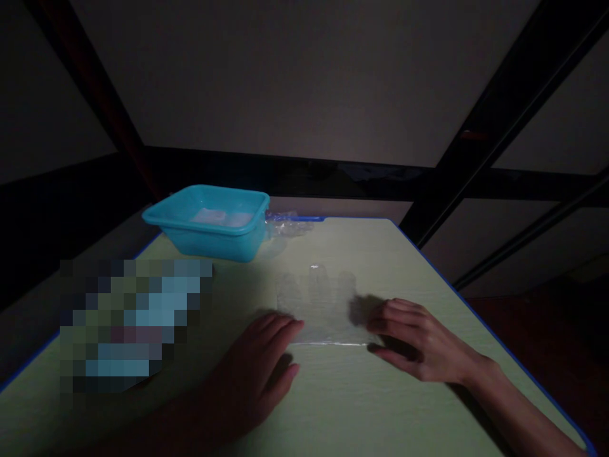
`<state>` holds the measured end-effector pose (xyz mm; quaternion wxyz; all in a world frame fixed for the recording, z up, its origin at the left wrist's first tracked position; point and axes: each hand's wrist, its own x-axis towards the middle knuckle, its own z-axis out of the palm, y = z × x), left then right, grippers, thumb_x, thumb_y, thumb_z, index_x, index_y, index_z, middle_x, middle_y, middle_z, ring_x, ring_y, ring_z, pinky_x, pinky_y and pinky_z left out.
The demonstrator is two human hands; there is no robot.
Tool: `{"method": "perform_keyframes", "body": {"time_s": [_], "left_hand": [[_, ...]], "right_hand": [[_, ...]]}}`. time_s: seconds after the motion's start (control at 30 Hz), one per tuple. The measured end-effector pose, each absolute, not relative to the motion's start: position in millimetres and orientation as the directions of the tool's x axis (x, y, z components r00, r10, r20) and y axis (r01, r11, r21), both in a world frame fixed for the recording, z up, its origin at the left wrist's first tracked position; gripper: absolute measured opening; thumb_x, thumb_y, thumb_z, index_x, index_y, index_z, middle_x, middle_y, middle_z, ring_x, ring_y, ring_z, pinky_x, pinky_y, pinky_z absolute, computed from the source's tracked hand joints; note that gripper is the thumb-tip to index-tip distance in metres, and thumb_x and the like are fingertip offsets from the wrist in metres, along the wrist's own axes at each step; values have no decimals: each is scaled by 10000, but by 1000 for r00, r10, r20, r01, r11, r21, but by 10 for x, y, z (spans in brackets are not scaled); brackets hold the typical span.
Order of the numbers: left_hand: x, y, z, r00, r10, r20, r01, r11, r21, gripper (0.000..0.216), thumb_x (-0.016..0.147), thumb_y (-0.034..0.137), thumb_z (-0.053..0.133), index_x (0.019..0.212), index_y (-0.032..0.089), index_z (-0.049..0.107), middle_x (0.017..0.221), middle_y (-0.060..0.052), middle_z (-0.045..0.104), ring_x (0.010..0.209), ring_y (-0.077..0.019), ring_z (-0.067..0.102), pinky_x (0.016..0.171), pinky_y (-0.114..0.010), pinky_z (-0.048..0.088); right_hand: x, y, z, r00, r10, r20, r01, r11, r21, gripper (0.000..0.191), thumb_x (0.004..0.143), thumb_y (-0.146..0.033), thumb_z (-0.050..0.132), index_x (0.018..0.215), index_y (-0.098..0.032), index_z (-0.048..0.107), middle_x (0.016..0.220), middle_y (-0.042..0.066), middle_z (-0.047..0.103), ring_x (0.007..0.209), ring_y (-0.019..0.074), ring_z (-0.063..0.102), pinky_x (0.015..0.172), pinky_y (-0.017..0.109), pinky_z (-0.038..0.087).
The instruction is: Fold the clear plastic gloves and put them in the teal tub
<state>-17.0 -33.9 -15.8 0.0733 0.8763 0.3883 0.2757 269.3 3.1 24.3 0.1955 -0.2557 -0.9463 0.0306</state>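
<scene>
Two hands lay flat on the pale green surface (380, 406), one at each near corner of a clear plastic glove (318, 304) spread out between them. The left hand (257, 365), fingers loosely extended, touched the glove's cuff edge at its 7 o'clock corner. The right hand (412, 339), equally open, rested its fingertips at the 5 o'clock corner. Neither gripped anything; they seemed to pin the thin film smooth. A turquoise tub (209, 222) sat at 11 o'clock, with crumpled plastic (288, 225) just beside it.
</scene>
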Motion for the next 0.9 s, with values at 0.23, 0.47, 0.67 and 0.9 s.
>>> {"method": "perform_keyframes", "body": {"time_s": [0.23,0.47,0.67,0.9], "left_hand": [[-136,-334,-106,488,741,461,667,-658,350,418,808,141,447,1215,211,383,965,-44,635,915,-191,600,833,-330,507],[-135,-337,-74,500,728,469,686,-664,299,396,807,148,444,1196,203,394,972,-55,638,903,-188,614,811,-314,524],[-157,-347,-96,520,725,452,701,-665,259,362,814,168,454,1174,200,424,1019,-74,638,939,-205,613,809,-337,531],[-135,-334,-65,526,711,467,693,-677,249,324,797,142,466,1117,190,469,998,-68,651,912,-204,624,792,-341,538]], "right_hand": [[2688,-7,241,-825,471,313,474,878,-73,199,891,-241,456,865,-134,622,692,62,607,654,176,543,611,326,436],[2650,-32,243,-835,479,270,484,874,-54,203,856,-137,408,804,-154,604,703,63,586,669,179,497,627,328,424],[2637,-22,245,-838,480,261,478,875,-74,180,821,-107,420,809,-142,597,708,63,570,675,185,474,635,329,439],[2641,10,215,-836,474,277,465,880,-100,217,847,-107,393,809,-124,606,724,80,573,702,189,485,672,332,459]]}}
